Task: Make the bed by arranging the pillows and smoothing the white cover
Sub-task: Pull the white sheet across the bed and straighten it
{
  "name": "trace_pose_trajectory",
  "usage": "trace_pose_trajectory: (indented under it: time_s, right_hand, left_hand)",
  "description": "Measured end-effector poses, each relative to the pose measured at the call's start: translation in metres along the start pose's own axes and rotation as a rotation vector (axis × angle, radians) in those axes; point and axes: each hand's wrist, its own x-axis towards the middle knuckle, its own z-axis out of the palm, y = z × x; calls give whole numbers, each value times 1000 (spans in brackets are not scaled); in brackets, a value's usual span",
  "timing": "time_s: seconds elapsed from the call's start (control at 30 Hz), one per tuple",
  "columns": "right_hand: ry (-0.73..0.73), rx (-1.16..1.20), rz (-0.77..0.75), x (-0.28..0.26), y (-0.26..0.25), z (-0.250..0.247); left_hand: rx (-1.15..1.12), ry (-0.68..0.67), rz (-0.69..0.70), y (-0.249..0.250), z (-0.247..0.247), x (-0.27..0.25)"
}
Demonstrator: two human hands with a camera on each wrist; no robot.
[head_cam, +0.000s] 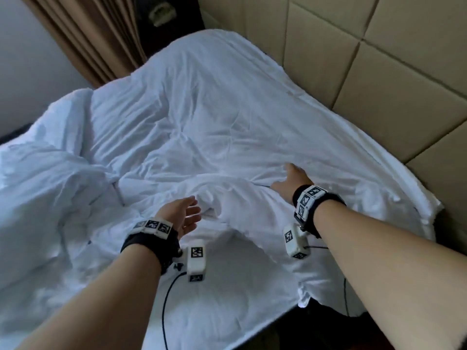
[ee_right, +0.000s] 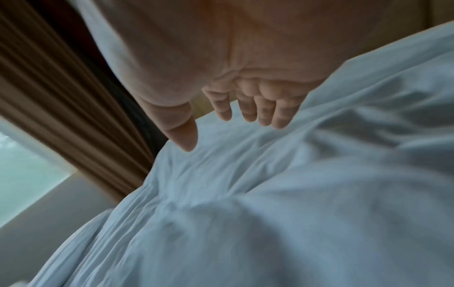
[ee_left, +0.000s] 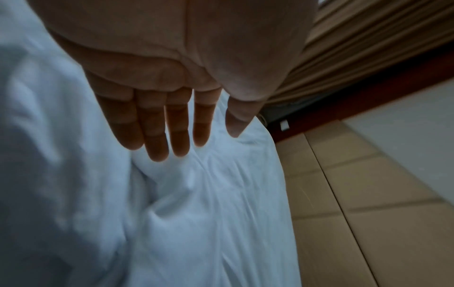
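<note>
Your forearms reach over the white cover (head_cam: 202,117), soft wrinkled cloth spread on the whole bed. Beside the cover stands a padded beige headboard (head_cam: 394,72) of square panels, and pleated brown curtains (head_cam: 83,39) hang behind it. Your left hand (head_cam: 183,215) hovers released above a raised fold. Your right hand (head_cam: 290,181) lies flat and relaxed on the cover. Both wrists wear black bands (head_cam: 317,210) with square markers.

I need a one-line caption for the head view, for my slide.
Both hands, left hand and right hand, open over the wrinkled white cover beside the beige padded headboard.
</note>
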Motion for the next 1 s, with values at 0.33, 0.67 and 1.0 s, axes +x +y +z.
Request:
trace_pose_trajectory:
  time_s: [0.33,0.67,1.0]
  right_hand:
    - [-61,-267,-241,-77,-136,169]
    - [-14,-205,60,-100,-116,269]
    - [-64,111,412,-87,-41,337]
  left_hand:
    - [-264,104,-195,-116,-218,24]
    - [-438,118,-398,-198,-274,61]
    - [-542,117,-484,-255,-285,111]
